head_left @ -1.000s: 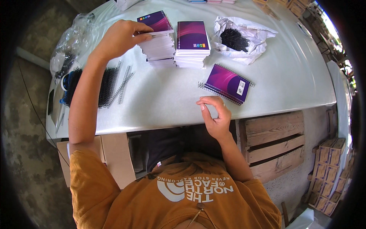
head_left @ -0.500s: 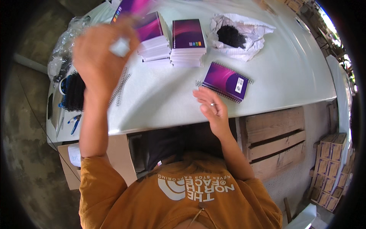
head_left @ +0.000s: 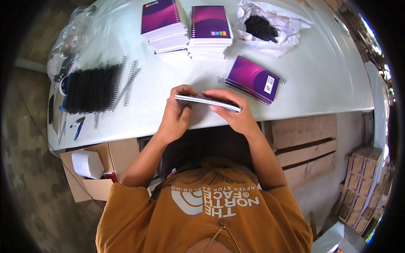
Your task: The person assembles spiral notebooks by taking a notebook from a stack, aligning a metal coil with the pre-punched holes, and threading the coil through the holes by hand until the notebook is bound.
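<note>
Between my two hands a notebook [head_left: 207, 102] is held edge-on, so its page edges face up at me and its covers are hidden. My left hand [head_left: 176, 113] grips one end, thumb in front and fingers behind. The other end is in my right hand [head_left: 234, 110], held the same way. Just right of my right hand lies a small pile of purple notebooks [head_left: 254, 79] with dark wire coils along their edges. Beyond my hands stand two stacks of unbound purple-covered notebooks, a left stack [head_left: 162, 21] and a right stack [head_left: 209, 26], with punched holes along their edges.
On the table's left side lies a dense block of black wire coils [head_left: 93, 87], with loose coils [head_left: 131, 84] beside it. Blue-handled pliers [head_left: 78, 127] rest near the front edge. A white bag [head_left: 291, 25] holds small black pieces [head_left: 261, 28]. Below stands an open cardboard box [head_left: 122, 158].
My left hand has come back from the far left stack to the front of the table. Both hands now grip a notebook. My right hand was empty beside the coiled pile.
</note>
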{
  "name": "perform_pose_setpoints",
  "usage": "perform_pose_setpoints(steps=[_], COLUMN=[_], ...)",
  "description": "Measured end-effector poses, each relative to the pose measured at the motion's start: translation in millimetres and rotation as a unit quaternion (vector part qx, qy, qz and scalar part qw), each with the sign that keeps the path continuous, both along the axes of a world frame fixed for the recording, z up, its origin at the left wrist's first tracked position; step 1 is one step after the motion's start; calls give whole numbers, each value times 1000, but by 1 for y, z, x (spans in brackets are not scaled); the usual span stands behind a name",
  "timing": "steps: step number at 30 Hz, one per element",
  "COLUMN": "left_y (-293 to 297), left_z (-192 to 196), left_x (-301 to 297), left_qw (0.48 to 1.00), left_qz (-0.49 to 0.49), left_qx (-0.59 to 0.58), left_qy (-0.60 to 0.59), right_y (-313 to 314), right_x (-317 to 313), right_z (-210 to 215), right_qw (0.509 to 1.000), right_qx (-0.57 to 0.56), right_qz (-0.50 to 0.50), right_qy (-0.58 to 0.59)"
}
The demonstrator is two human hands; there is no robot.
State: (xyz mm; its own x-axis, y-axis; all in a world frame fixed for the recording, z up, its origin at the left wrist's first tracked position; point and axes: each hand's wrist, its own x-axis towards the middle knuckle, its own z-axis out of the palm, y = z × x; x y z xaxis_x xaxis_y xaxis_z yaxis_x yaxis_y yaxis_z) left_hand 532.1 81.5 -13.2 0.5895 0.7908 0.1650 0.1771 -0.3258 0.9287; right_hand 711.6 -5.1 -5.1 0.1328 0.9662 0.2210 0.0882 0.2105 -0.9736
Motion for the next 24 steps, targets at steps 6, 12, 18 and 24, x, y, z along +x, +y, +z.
perform_pose_setpoints(steps=[6, 12, 18, 24], left_y=[104, 112, 55, 48], left_z=[6, 42, 55, 35], left_x=[-60, -75, -37, -24], left_qw=[777, 846, 993, 988], left_qz=[308, 321, 42, -52], left_qx=[362, 261, 35, -15], left_qy=[413, 337, 109, 145], right_y=[1, 3, 4, 3], right_x=[9, 11, 11, 11], right_z=[0, -6, -11, -12], right_qw=[1000, 1000, 999, 999], right_qx=[-2, 6, 15, 9], right_qz=[0, 4, -35, -36], right_qy=[5, 4, 5, -3])
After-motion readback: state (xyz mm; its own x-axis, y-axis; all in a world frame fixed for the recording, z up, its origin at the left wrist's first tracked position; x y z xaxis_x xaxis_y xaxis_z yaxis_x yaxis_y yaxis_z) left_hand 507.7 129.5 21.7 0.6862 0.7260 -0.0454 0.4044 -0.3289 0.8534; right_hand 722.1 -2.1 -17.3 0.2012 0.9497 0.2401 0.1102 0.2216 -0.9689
